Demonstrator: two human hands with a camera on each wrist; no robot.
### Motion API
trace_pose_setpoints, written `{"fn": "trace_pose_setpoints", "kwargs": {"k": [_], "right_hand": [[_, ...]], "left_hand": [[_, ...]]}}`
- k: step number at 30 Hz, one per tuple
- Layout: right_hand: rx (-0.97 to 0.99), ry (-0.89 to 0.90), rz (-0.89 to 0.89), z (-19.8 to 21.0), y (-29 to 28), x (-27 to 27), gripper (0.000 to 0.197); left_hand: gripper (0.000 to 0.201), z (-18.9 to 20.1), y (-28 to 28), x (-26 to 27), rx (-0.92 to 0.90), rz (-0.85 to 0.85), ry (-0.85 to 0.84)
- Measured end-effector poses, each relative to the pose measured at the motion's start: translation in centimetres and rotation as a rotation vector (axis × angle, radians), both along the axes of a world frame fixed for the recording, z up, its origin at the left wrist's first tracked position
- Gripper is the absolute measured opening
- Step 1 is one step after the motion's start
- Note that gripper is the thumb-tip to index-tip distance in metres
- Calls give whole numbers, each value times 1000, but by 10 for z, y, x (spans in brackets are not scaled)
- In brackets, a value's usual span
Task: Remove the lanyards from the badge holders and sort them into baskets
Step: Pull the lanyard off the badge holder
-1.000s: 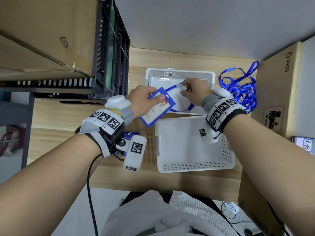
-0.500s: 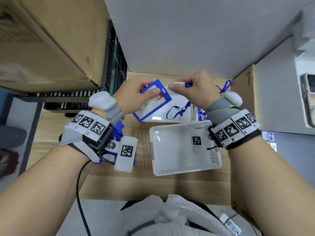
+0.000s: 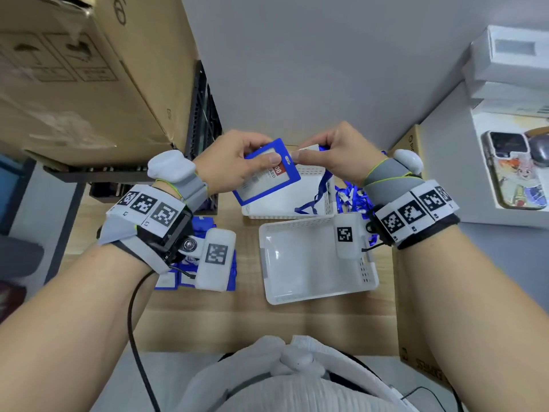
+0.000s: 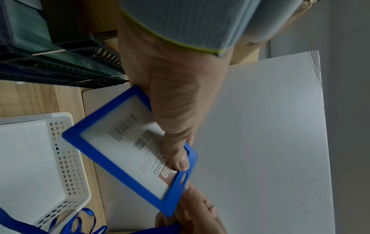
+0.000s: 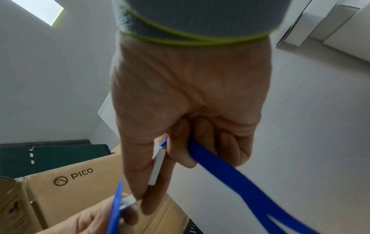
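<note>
Blue-framed badge holder, text prob. "CARD"

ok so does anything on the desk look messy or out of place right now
Slightly. The nearer white perforated plastic basket sits skewed on the wooden desk, not square with the farther white basket. A tangle of blue ribbon lanyards lies loose beside that basket rather than in it. Nothing looks damaged.

hands raised | badge holder lifted above baskets

Glossy blue plastic badge holder, woven cloth lanyard, perforated white plastic baskets, matt wood-grain table.
</note>
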State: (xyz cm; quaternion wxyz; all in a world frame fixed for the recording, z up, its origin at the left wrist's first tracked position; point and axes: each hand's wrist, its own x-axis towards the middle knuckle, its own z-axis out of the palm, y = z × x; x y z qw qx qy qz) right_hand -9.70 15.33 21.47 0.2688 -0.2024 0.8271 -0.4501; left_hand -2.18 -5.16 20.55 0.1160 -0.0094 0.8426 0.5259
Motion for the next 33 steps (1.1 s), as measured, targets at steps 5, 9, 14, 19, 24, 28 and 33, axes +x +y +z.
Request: {"fn": "trace_pose_setpoints", "kwargs": {"k": [5, 9, 14, 19, 24, 28, 33], "right_hand": [[-6, -18, 48, 7, 1, 2, 35], [-34, -42, 93, 12, 1, 1, 22], [-56, -85, 115, 11, 1, -1, 35], [-96, -156, 153, 6, 0, -7, 51], [-141, -213, 128, 7, 1, -7, 42], [-175, -258, 110, 5, 4, -7, 30], [-202, -297, 127, 6, 6, -6, 19]], "left_hand": [[15, 5, -1, 1, 14, -41, -2], [20, 4, -3, 2, 60, -50, -14], [17, 6, -5, 2, 78, -58, -14], [17, 7, -6, 0, 93, -61, 6], [22, 10, -5, -1, 148, -64, 7], [30, 9, -3, -4, 155, -65, 17], [24, 9, -1, -7, 150, -71, 14]]}}
